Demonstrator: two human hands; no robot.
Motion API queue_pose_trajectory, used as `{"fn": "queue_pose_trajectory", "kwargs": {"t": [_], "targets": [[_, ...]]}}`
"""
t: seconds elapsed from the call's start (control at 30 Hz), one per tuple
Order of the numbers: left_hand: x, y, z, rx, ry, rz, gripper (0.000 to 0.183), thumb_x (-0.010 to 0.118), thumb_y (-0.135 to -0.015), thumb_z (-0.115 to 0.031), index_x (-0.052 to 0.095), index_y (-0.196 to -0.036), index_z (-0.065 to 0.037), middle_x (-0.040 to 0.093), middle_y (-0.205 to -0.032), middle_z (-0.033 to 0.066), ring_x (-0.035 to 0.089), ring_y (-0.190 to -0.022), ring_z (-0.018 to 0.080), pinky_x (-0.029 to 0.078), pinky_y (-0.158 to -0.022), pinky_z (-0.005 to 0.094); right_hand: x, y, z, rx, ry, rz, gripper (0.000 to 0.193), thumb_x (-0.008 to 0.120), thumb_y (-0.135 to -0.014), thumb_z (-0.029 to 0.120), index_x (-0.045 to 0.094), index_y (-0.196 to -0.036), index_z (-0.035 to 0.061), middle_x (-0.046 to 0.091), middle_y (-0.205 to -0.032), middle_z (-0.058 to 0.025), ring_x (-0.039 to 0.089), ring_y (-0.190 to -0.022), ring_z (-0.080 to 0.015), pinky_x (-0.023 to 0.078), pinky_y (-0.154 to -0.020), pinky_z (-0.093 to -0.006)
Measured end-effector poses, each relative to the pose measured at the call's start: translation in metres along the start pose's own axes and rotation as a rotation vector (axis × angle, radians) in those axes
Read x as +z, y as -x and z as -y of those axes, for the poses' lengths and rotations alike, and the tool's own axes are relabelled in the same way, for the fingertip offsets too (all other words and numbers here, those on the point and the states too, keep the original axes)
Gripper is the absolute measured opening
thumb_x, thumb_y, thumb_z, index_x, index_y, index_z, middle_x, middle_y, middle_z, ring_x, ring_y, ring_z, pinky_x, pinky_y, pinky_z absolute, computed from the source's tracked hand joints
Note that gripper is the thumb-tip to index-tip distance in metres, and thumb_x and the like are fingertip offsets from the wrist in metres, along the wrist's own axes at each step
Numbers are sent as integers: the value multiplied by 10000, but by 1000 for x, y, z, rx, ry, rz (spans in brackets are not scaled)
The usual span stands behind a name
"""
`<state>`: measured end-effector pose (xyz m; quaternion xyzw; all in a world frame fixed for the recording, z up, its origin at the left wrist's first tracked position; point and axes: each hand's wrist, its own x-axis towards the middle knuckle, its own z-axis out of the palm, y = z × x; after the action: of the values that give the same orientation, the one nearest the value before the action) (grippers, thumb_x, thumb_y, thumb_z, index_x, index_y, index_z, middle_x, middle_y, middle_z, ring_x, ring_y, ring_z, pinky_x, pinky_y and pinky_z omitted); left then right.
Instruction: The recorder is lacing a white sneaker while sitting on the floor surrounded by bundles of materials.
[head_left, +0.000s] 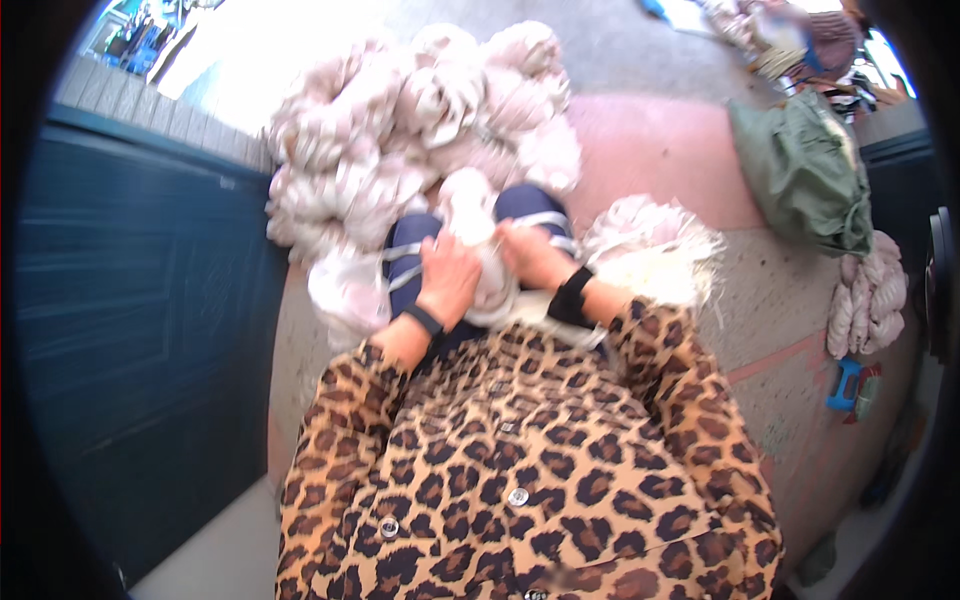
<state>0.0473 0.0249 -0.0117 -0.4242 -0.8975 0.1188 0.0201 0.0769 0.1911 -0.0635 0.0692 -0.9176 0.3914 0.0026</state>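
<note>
A pale pinkish-white skein of yarn (467, 208) lies between my knees, in navy trousers with light stripes. My left hand (450, 270) is closed on its left side, with some fingertips hidden. Opposite it, my right hand (535, 256) pinches the skein's right edge, close to the knee. Beyond my knees rises a big heap of similar twisted skeins (430, 105). Loose yarn with frayed ends (650, 250) sits by my right knee, and a smaller pale bundle (345, 290) rests beside the left one.
A dark blue panelled wall (160, 300) runs along the left. To the right are a green cloth sack (805, 170), another skein bundle (868, 300) and a blue plastic object (845, 385) on the floor. Mixed textiles (790, 40) lie at the far right.
</note>
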Motion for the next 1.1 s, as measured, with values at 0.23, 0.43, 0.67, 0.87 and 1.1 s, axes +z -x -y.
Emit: {"fn": "queue_pose_trajectory", "kwargs": {"t": [0.23,0.43,0.67,0.87,1.1], "targets": [[-36,-12,20,-149,794,-246,36,604,-704,-95,603,-721,-64,566,-744,59,497,-733,272,378,-639,364,-9,-4,18,-244,426,73,76,533,-680,85,571,-693,21,579,-672,-142,578,-673,-301,468,-625,-392],[-61,-27,36,-194,1623,-407,113,613,-802,-117,622,-850,-15,624,-781,68,562,-738,114,416,-636,253,-1,-9,39,-281,706,140,114,550,-666,153,609,-578,112,558,-574,-43,557,-614,-201,406,-574,-328],[-19,4,24,-309,1100,-235,141,569,-805,-135,576,-834,3,590,-635,152,598,-610,274,453,-561,339,-9,-8,24,-221,513,71,91,552,-670,131,606,-637,66,537,-761,-94,534,-785,-255,450,-612,-368],[11,19,2,-292,880,-200,123,587,-724,-162,633,-709,-48,585,-721,174,572,-727,331,466,-641,411,-30,-17,38,-203,166,8,41,575,-672,78,579,-709,62,528,-774,-111,531,-778,-296,414,-635,-396],[-1,22,-5,-250,465,-21,89,562,-700,-91,618,-727,-28,566,-814,126,552,-831,300,488,-663,385,-100,-14,92,-182,-495,-434,96,571,-828,87,542,-790,4,491,-714,-46,481,-657,-132,398,-584,-255]]}}
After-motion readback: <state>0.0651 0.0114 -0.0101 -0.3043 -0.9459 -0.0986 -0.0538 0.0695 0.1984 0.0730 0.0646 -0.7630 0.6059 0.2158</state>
